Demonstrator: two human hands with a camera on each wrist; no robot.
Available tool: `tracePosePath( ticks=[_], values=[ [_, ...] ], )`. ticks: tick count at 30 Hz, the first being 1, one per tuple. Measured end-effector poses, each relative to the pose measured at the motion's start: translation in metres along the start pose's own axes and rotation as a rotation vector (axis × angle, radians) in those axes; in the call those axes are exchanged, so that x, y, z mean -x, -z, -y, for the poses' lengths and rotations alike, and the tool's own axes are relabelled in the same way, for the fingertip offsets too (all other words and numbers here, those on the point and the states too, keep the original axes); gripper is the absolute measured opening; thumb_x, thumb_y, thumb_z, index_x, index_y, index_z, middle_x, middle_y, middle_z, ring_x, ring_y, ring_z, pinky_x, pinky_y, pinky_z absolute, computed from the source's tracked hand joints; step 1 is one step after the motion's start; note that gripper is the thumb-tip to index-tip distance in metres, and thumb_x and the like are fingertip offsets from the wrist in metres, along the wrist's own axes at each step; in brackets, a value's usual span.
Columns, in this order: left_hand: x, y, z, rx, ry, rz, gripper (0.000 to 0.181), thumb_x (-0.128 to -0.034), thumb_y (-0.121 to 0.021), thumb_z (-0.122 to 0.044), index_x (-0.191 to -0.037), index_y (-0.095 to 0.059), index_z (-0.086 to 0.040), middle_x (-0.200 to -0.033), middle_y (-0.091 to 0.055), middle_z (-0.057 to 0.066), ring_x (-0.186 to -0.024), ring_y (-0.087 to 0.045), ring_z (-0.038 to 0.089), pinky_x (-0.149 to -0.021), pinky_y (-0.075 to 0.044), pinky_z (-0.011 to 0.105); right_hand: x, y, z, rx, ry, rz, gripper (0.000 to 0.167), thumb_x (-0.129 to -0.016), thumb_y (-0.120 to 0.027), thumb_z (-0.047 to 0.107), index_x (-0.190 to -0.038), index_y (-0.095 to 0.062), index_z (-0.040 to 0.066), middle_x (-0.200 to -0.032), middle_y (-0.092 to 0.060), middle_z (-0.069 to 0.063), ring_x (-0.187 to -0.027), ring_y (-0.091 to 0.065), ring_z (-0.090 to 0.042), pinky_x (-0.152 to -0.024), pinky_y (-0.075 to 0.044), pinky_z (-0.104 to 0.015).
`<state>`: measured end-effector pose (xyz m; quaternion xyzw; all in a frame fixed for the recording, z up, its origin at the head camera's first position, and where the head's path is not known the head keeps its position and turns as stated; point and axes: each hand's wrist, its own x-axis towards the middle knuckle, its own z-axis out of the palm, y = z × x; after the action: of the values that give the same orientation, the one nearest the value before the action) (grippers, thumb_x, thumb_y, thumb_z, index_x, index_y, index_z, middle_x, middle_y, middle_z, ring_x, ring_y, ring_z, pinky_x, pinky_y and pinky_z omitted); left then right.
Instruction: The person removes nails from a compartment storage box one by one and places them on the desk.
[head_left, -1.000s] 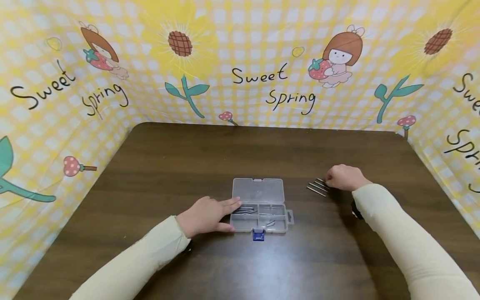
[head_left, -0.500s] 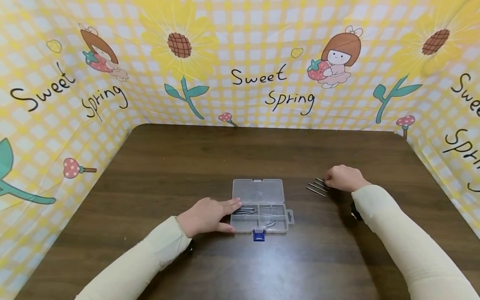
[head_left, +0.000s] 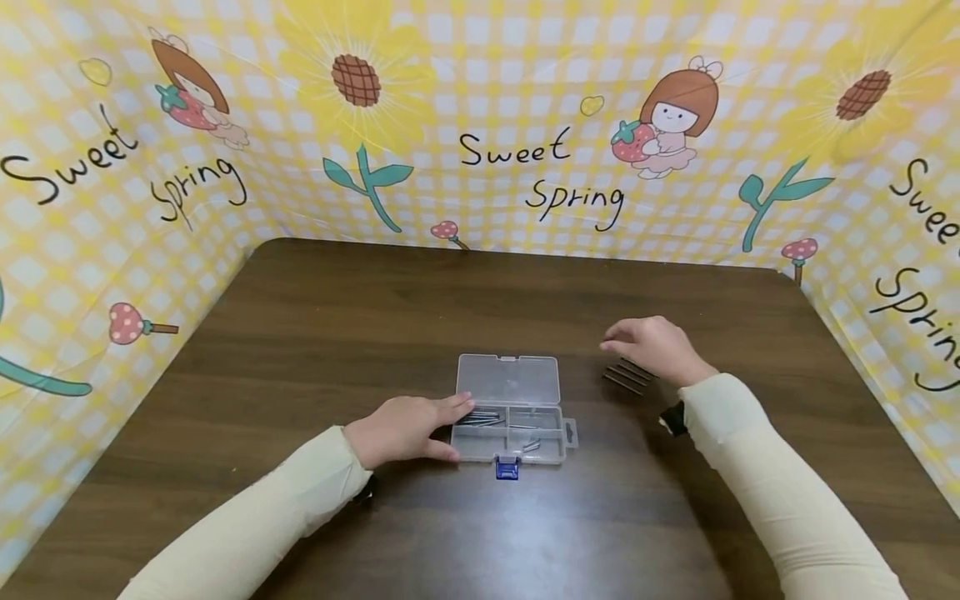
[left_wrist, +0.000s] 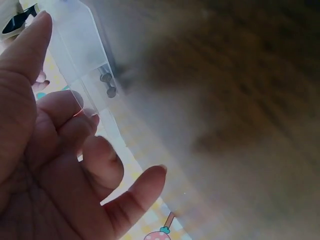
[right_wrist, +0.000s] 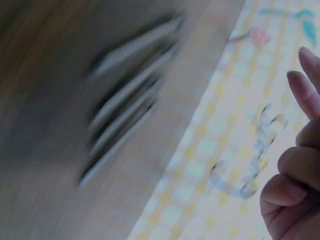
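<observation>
A clear plastic compartment box (head_left: pixel 480 444) lies on the table with its lid (head_left: pixel 517 379) folded back. My left hand (head_left: pixel 401 427) rests against its left side, fingers fairly straight and thumb near the front corner. Several long, slim metal pieces like nails (head_left: pixel 482 420) fill its back left compartment; short ones (head_left: pixel 532 446) lie front right. To the right, several more nails (head_left: pixel 624 382) lie in a slanted row on the table. Above their far ends hovers my right hand (head_left: pixel 654 346), thumb and forefinger extended, other fingers curled (right_wrist: pixel 300 165). Nothing shows between its fingertips.
A blue latch (head_left: pixel 507 469) hangs at the box's front edge, and a hanging tab (head_left: pixel 571 433) juts from its right side. The brown wooden table (head_left: pixel 375 308) meets patterned yellow cloth (head_left: pixel 480 100) at the back and sides.
My right hand has lifted off the row of nails and moved left, its fingers coming apart from them. The left hand stays at the box; the head view has shifted slightly.
</observation>
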<state>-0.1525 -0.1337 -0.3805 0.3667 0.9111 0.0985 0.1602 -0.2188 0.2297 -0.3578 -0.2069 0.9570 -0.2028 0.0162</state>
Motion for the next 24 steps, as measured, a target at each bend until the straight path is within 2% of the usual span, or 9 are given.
tracePosePath(
  ticks=[7, 12, 15, 17, 20, 24],
  values=[
    [0.001, 0.001, 0.001, 0.005, 0.001, -0.003, 0.072, -0.0862, -0.068, -0.04, -0.145, -0.043, -0.007, -0.15, -0.038, 0.009, -0.123, -0.053, 0.029, -0.091, -0.046, 0.044, -0.006, -0.022, 0.038, 0.027, 0.263, 0.077, 0.012, -0.088, -0.068, 0.011, -0.098, -0.074, 0.006, -0.094, -0.073, -0.003, -0.084, -0.068, -0.02, -0.074, -0.052, -0.041],
    [0.001, 0.0, 0.003, -0.023, -0.008, -0.001, 0.072, -0.0857, -0.068, -0.042, -0.144, -0.044, -0.007, -0.15, -0.039, 0.009, -0.123, -0.052, 0.027, -0.091, -0.046, 0.043, -0.006, -0.033, 0.063, 0.058, 0.407, 0.188, 0.01, -0.085, -0.07, 0.009, -0.093, -0.076, 0.011, -0.09, -0.073, 0.002, -0.081, -0.068, -0.012, -0.07, -0.053, -0.034],
    [0.0, -0.001, 0.003, -0.04, -0.02, -0.018, 0.072, -0.0855, -0.067, -0.043, -0.144, -0.045, -0.008, -0.149, -0.04, 0.008, -0.122, -0.053, 0.027, -0.09, -0.046, 0.043, -0.005, -0.037, 0.075, 0.129, 0.481, 0.238, 0.009, -0.084, -0.072, 0.011, -0.09, -0.078, 0.016, -0.087, -0.073, 0.007, -0.079, -0.067, -0.009, -0.068, -0.053, -0.032],
    [-0.001, -0.001, 0.003, -0.045, -0.029, -0.023, 0.072, -0.0857, -0.067, -0.044, -0.144, -0.045, -0.007, -0.149, -0.04, 0.009, -0.123, -0.053, 0.026, -0.091, -0.046, 0.043, -0.005, -0.042, 0.08, 0.189, 0.516, 0.25, 0.008, -0.083, -0.073, 0.013, -0.087, -0.078, 0.019, -0.085, -0.072, 0.01, -0.079, -0.067, -0.008, -0.066, -0.053, -0.032],
    [-0.001, -0.001, 0.003, -0.038, -0.028, -0.022, 0.072, -0.0856, -0.067, -0.044, -0.144, -0.044, -0.008, -0.149, -0.04, 0.008, -0.123, -0.052, 0.026, -0.091, -0.047, 0.042, -0.005, -0.047, 0.086, 0.278, 0.542, 0.22, 0.009, -0.081, -0.073, 0.013, -0.08, -0.076, 0.022, -0.08, -0.07, 0.012, -0.074, -0.066, -0.009, -0.06, -0.052, -0.033],
    [0.0, -0.002, 0.004, -0.036, -0.024, -0.022, 0.072, -0.0854, -0.067, -0.044, -0.144, -0.045, -0.008, -0.149, -0.04, 0.009, -0.121, -0.054, 0.027, -0.089, -0.047, 0.042, -0.008, -0.053, 0.092, 0.336, 0.52, 0.201, 0.013, -0.078, -0.073, 0.011, -0.076, -0.075, 0.023, -0.076, -0.07, 0.013, -0.07, -0.065, -0.01, -0.055, -0.051, -0.034]
  ],
)
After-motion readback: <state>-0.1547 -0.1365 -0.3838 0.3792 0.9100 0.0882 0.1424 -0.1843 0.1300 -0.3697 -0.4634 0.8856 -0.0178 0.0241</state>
